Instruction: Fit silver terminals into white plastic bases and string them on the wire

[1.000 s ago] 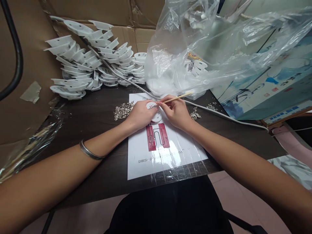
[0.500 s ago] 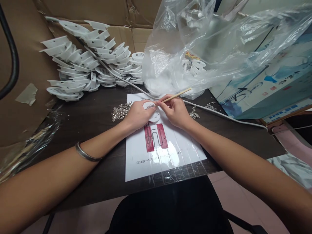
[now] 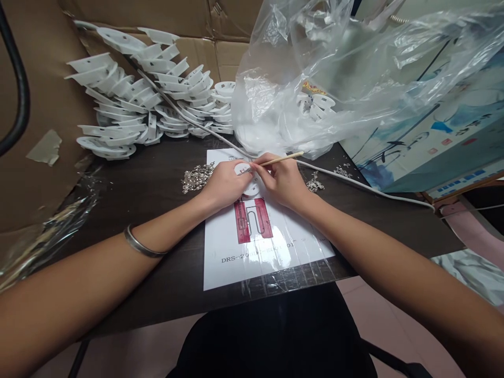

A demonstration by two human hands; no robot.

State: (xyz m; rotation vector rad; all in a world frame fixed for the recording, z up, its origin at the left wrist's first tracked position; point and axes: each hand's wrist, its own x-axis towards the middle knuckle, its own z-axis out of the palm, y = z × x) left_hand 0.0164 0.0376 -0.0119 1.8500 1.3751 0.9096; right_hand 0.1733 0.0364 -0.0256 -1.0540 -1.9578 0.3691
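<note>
My left hand [image 3: 226, 184] is closed on a round white plastic disc [image 3: 252, 189] with small holes, pressed over the paper sheet. Between the thumb and fingers of my right hand [image 3: 279, 176] is a thin wooden stick [image 3: 289, 157], its tip against the disc's upper part. Small metal bits show on the disc near the tip, too fine to name. To the left of my left hand lies a pile of small shiny metal parts [image 3: 196, 178]; a smaller heap of metal parts [image 3: 315, 182] sits right of my right hand.
Stacks of white discs [image 3: 122, 110] stand at the back left. Behind my hands is a clear plastic bag [image 3: 263, 115] with more discs. A grey cable [image 3: 354, 181] crosses the table. The printed sheet [image 3: 224, 273] is taped under clear film. Cardboard [image 3: 43, 105] walls the left.
The stick's raised end has come lower and slightly left, so it lies flatter. My left hand stays on the disc. The whole view has shifted slightly.
</note>
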